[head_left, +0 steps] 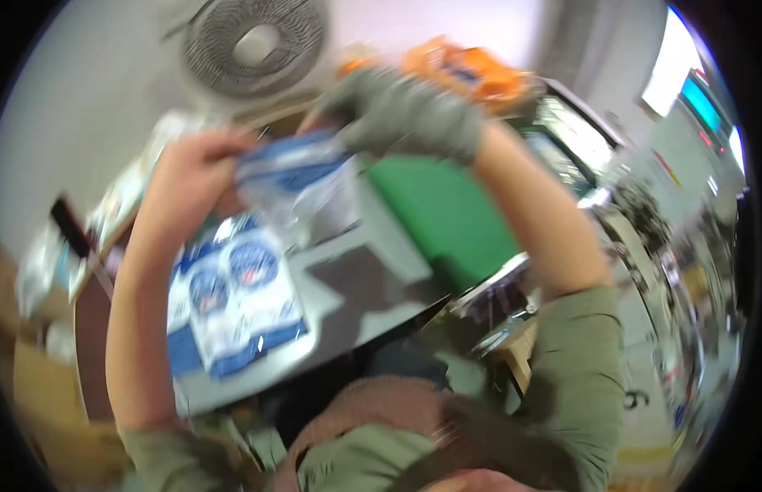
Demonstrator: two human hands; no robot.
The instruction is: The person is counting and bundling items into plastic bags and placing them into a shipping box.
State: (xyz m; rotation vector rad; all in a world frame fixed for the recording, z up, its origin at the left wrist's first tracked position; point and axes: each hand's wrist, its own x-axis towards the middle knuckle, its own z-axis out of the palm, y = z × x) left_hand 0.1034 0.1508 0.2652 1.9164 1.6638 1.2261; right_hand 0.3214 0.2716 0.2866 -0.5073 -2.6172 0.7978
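Note:
Between my hands hangs a clear plastic bag with a blue printed band [292, 168], raised above the grey table and smeared by motion. My bare left hand [199, 168] is closed on its left top edge. At the bag's right top corner, my right hand [406, 113], in a grey glove, has its fingers closed on the plastic. What lies inside the bag is too blurred to name. Below and to the left, several flat white-and-blue printed plastic packages [243, 291] lie overlapping on the grey tabletop [356, 320].
A green mat [442, 213] covers the table's right part. Beyond the hands are a round fan [295, 41] and an orange plastic bag [467, 70]. Clear plastic wrapping [41, 271] and a cardboard box [45, 381] are at left. Machinery [643, 221] stands at right.

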